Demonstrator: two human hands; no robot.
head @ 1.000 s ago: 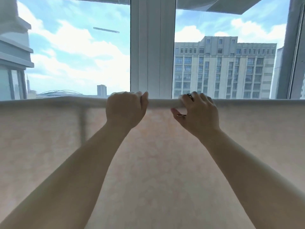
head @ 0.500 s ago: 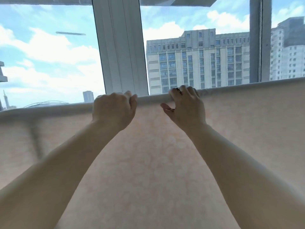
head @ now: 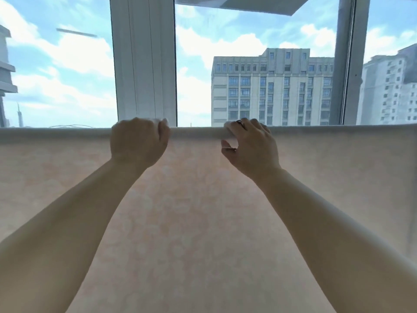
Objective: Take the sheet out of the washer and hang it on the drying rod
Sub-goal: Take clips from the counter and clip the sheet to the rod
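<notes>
A pale pink sheet (head: 198, 222) with a faint flower pattern hangs over a horizontal drying rod, which it covers along the whole width of the view. Its folded top edge (head: 67, 133) runs level across the frame. My left hand (head: 138, 143) is closed into a fist on that top edge, left of centre. My right hand (head: 250, 146) rests on the edge to the right, fingers curled over the top and thumb held apart below. Both forearms reach up from the bottom corners. The washer is out of view.
Behind the sheet stands a large window with a wide white mullion (head: 144, 62) and a grey frame post (head: 349, 62). Tall pale buildings (head: 270, 89) and cloudy sky lie beyond the glass.
The view has swung back and levelled, so the sheet's top edge now runs straight. My hands have spread slightly further apart along the edge and keep their hold.
</notes>
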